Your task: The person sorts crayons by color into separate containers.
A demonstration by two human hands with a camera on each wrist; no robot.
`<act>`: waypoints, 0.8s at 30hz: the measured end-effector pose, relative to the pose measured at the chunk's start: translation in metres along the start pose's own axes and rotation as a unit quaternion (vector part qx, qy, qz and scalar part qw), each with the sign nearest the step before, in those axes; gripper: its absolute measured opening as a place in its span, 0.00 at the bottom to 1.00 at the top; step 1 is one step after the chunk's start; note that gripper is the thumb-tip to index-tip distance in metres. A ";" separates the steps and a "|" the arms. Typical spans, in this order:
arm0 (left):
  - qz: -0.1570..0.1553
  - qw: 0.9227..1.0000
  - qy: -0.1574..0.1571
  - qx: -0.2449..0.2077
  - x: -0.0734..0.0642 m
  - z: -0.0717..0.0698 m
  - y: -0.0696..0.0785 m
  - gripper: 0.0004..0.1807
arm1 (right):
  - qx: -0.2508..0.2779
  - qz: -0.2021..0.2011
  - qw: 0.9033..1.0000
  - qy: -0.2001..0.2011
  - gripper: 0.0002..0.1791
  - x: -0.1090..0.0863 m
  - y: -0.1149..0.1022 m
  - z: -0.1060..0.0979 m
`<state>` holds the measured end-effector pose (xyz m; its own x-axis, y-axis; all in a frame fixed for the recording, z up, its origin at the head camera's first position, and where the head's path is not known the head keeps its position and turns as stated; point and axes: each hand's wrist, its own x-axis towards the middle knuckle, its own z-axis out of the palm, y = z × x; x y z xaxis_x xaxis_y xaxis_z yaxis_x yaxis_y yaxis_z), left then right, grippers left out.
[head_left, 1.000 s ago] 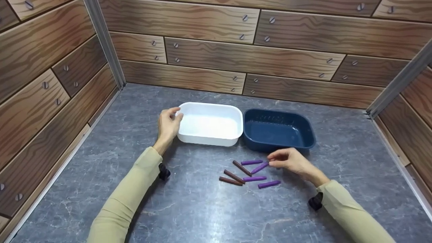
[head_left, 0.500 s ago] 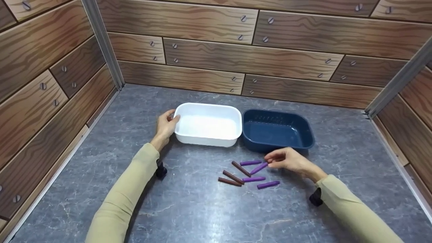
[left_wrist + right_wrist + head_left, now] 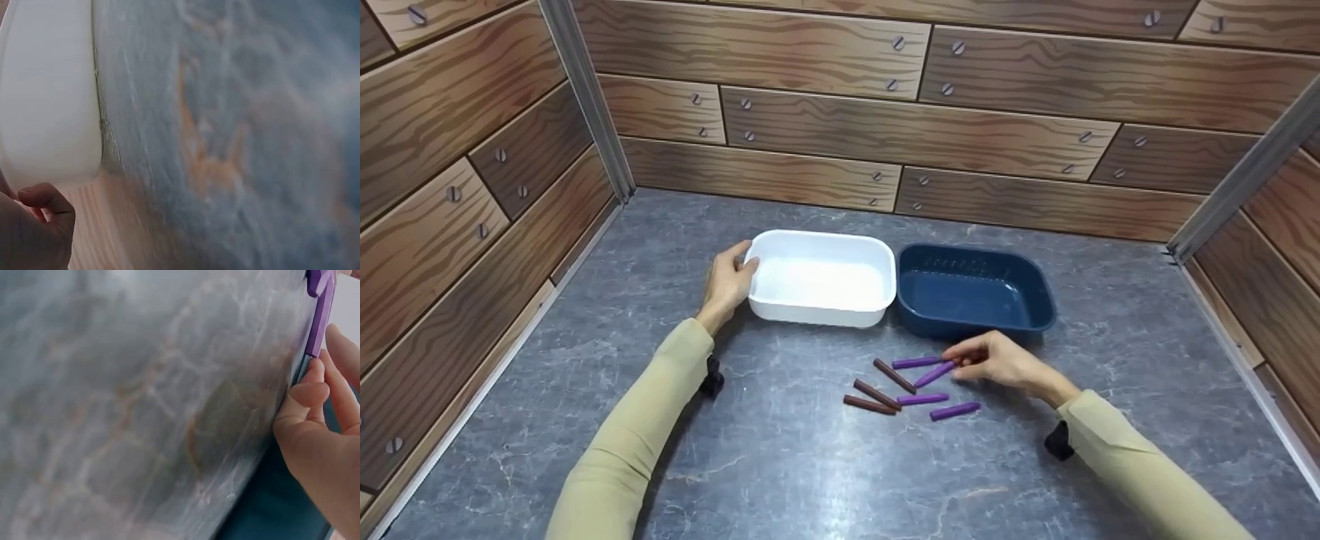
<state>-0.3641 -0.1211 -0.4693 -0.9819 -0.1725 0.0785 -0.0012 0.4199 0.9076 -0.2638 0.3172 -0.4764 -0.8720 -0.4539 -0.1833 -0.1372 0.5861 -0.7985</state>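
Note:
My left hand (image 3: 725,283) grips the left end of a white plastic tub (image 3: 817,314), its thumb over the rim. In the left wrist view that thumb curls close at the corner of the tub. My right hand (image 3: 1011,366) is low in front of a dark blue tub (image 3: 960,298), fingertips right at the end of a slanted purple crayon (image 3: 932,375). The right wrist view has the thumb and fingers loosely bent beside that crayon's end, not closed round it. Several purple crayons and three brown crayons (image 3: 877,394) lie loosely grouped before the tubs.
Both tubs stand side by side, their neighbouring rims nearly meeting. The grey marbled table (image 3: 780,457) stretches toward the front. Wood-patterned panels (image 3: 810,124) wall in the back and both sides.
The left hand has drawn the white tub slightly left, and its fingers sit lower on the rim. My right thumb and fingers have spread a little around the crayon's end.

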 end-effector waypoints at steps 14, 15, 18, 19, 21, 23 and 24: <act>0.053 0.997 0.022 0.058 0.001 -0.001 -0.001 0.23 | -0.039 -0.026 0.999 0.000 0.16 0.000 -0.001 0.003; 0.056 0.996 0.024 0.063 0.001 -0.001 0.000 0.23 | -0.043 -0.028 0.999 0.002 0.15 0.000 -0.001 0.004; 0.065 0.995 0.023 0.070 0.001 -0.001 0.000 0.23 | -0.053 -0.032 0.998 0.014 0.13 0.000 -0.001 0.006; 0.068 0.995 0.022 0.074 0.001 -0.002 0.001 0.23 | -0.056 -0.032 0.998 0.018 0.12 0.000 -0.001 0.007; 0.073 0.994 0.020 0.081 0.001 -0.002 0.001 0.23 | -0.062 -0.032 0.997 0.026 0.10 0.000 -0.002 0.008; 0.079 0.993 0.020 0.087 0.001 -0.002 0.001 0.23 | -0.066 -0.030 0.997 0.032 0.09 0.000 -0.002 0.009; 0.081 0.992 0.020 0.090 0.001 -0.003 0.001 0.23 | -0.066 -0.029 0.997 0.035 0.09 0.000 -0.001 0.009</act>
<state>-0.3651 -0.1233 -0.4672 -0.9633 -0.1238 0.2382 0.1194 0.5971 0.7932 -0.2594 0.3106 -0.4804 -0.8909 -0.4440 -0.0957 -0.2445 0.6464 -0.7227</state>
